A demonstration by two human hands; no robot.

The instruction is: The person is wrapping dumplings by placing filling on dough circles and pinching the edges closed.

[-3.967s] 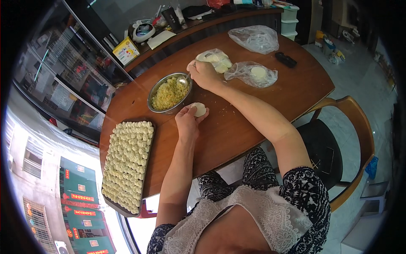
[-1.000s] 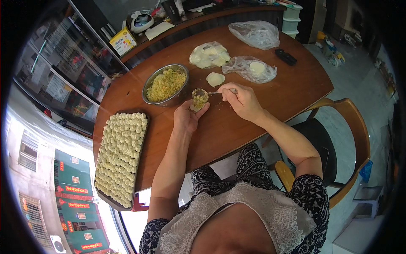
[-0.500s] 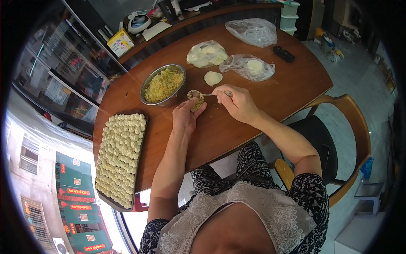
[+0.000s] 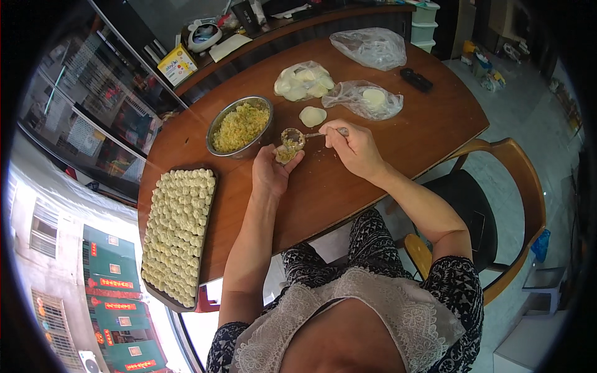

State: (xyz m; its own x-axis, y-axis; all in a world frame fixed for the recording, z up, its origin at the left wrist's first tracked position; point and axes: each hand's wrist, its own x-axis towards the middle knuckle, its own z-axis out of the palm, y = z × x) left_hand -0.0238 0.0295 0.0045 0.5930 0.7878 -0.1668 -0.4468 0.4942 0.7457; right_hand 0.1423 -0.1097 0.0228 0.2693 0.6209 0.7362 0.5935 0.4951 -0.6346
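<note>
My left hand (image 4: 270,171) cups a round dumpling wrapper (image 4: 287,153) with yellow filling on it, just in front of a metal bowl of filling (image 4: 240,127). My right hand (image 4: 354,147) grips a metal spoon (image 4: 297,136) whose bowl rests over the wrapper. A single loose wrapper (image 4: 312,115) lies on the brown table (image 4: 398,143) just beyond the spoon. A dark tray (image 4: 208,217) packed with several rows of finished dumplings (image 4: 176,233) sits to my left.
Beyond the bowl lie an open plastic bag of wrappers (image 4: 303,81), a second bag with a dough piece (image 4: 367,99), an empty crumpled bag (image 4: 370,47) and a black remote (image 4: 416,79). A wooden chair (image 4: 511,186) stands at my right. A yellow box (image 4: 176,64) sits on the back counter.
Four seconds ago my right hand was at the wrapper bag and my left hand held a bare wrapper. Since then the right hand has brought the spoon over it, and filling now lies on the wrapper.
</note>
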